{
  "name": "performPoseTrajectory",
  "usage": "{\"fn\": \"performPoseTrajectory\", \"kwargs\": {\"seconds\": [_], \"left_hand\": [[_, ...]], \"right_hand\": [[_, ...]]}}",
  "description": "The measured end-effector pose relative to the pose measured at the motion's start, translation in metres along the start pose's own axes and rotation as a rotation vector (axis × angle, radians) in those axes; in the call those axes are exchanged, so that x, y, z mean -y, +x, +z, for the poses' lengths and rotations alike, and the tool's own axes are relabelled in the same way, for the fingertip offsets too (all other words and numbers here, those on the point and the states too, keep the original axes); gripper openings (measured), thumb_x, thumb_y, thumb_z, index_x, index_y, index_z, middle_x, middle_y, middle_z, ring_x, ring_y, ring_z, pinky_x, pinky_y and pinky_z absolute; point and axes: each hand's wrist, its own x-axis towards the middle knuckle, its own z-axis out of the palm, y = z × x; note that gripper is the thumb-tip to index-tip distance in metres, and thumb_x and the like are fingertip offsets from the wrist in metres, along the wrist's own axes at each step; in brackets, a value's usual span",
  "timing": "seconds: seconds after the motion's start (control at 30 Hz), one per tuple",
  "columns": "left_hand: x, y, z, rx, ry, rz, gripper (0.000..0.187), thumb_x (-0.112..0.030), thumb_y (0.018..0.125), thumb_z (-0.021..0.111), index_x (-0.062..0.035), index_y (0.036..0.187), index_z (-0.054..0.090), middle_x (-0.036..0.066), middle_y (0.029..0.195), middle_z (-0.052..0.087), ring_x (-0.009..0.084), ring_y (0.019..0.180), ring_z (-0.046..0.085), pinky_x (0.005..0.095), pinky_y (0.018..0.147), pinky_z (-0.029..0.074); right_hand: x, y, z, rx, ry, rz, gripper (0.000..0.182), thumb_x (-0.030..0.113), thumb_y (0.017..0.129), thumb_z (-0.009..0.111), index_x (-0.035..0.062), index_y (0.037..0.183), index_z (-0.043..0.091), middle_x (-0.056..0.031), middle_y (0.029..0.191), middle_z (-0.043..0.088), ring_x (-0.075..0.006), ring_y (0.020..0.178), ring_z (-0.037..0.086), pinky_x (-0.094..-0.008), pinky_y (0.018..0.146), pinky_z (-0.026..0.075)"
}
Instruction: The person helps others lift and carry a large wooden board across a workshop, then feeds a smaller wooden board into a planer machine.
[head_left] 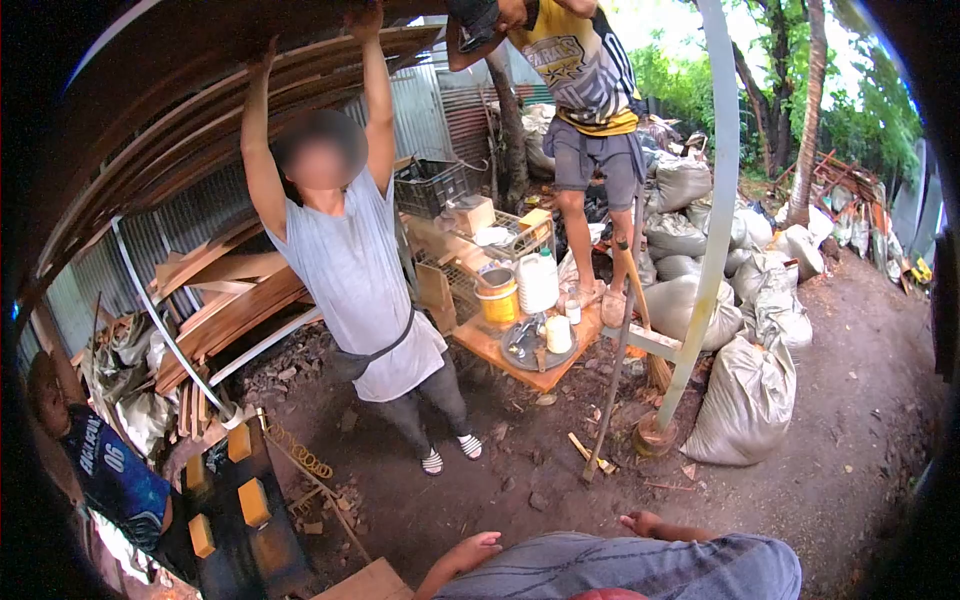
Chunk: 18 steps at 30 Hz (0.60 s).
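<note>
Your left hand [473, 550] and right hand [645, 522], both loosely open and empty, either side of your grey shirt [620, 568], wooden-handled tool [591, 454] on the ground [520, 500] beyond, yellow bucket [498, 303] on the far surface [548, 379]

Looks like I'm peering into an outdoor workshop yard, some kind of rough open-air woodworking spot. There's a bare dirt floor [520, 515], corrugated metal sheets [415, 110] for walls, and a pile of wooden boards [225, 285] on the left side of my view. I can also see a yellow bucket [497, 300] on a low orange tabletop [540, 378], bulging sacks [745, 400] heaped on the right, and green trees [780, 70] right behind it all.
</note>
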Motion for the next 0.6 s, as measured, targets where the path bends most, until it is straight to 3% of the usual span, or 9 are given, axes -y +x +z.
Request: {"fn": "performPoseTrajectory", "kwargs": {"seconds": [0.17, 0.6], "left_hand": [[0.001, 0.009, 0.001, 0.022, -0.038, -0.003, 0.052, -0.028, 0.088, 0.060, -0.0063, 0.133, 0.043, 0.019, 0.129, 0.050, 0.0248, 0.116, 0.051, 0.0340, 0.095, 0.041], [0.004, 0.000, 0.006, -0.036, -0.050, 0.043, 0.053, -0.028, 0.087, 0.061, -0.0056, 0.132, 0.043, 0.019, 0.127, 0.051, 0.0245, 0.115, 0.051, 0.0342, 0.096, 0.041]], "right_hand": [[-0.019, 0.003, 0.006, -0.017, 0.056, -0.042, 0.067, 0.062, 0.087, 0.039, 0.0038, 0.113, 0.060, -0.0223, 0.111, 0.060, -0.0376, 0.109, 0.054, -0.0432, 0.091, 0.042], [0.004, -0.002, -0.007, 0.021, 0.045, -0.033, 0.063, 0.061, 0.088, 0.042, 0.0059, 0.113, 0.061, -0.0196, 0.108, 0.062, -0.0348, 0.106, 0.057, -0.0422, 0.091, 0.043]]}}
